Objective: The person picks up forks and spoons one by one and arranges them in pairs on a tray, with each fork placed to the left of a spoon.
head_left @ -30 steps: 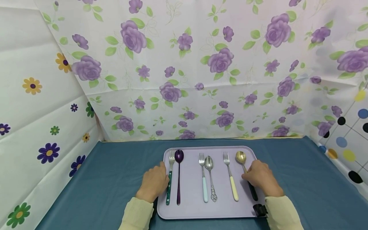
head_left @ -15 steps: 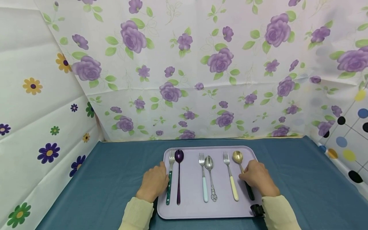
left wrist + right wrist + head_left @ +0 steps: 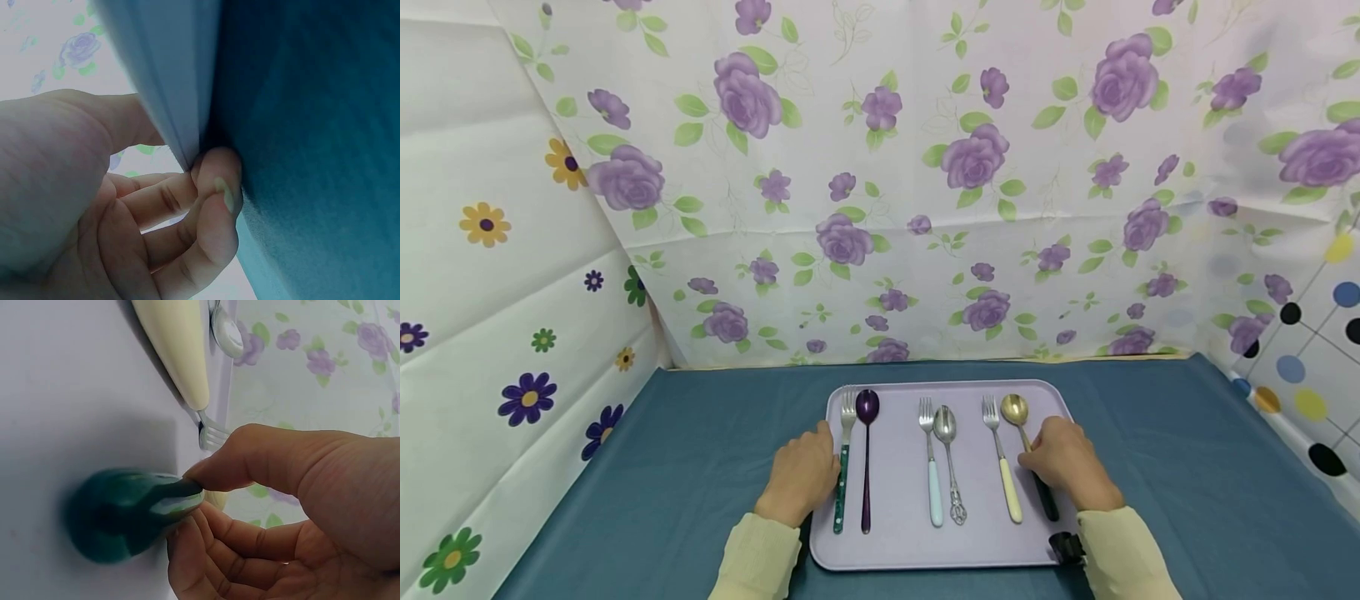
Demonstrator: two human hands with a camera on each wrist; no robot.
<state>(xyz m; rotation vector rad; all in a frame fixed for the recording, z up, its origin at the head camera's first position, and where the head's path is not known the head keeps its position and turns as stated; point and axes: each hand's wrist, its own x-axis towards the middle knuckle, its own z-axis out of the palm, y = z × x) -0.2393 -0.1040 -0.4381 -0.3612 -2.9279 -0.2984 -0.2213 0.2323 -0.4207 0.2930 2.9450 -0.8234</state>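
Note:
At the left side of a pale lilac tray (image 3: 898,475), my left hand (image 3: 801,475) grips the rim. In the left wrist view its fingertips (image 3: 219,172) curl under the tray's edge and the thumb lies over the other side. My right hand (image 3: 1067,458) pinches a spoon with a gold bowl (image 3: 1015,408) between thumb and fingers. The spoon's dark green handle (image 3: 106,519) points toward the right wrist camera, blurred. Just left of this spoon lies a fork with a yellow handle (image 3: 1011,496), its tines away from me.
Mid-tray lie a light-blue-handled fork (image 3: 935,496) and a silver spoon (image 3: 945,425) with an ornate handle. Near the left hand are a green-dotted fork (image 3: 841,492) and a dark purple spoon (image 3: 867,408). A blue-green cloth (image 3: 715,450) covers the table; flowered sheets (image 3: 910,275) stand behind.
My right hand has slid the gold-bowled spoon left over the tray, closer to the yellow-handled fork. The left hand stays in place at the tray's rim.

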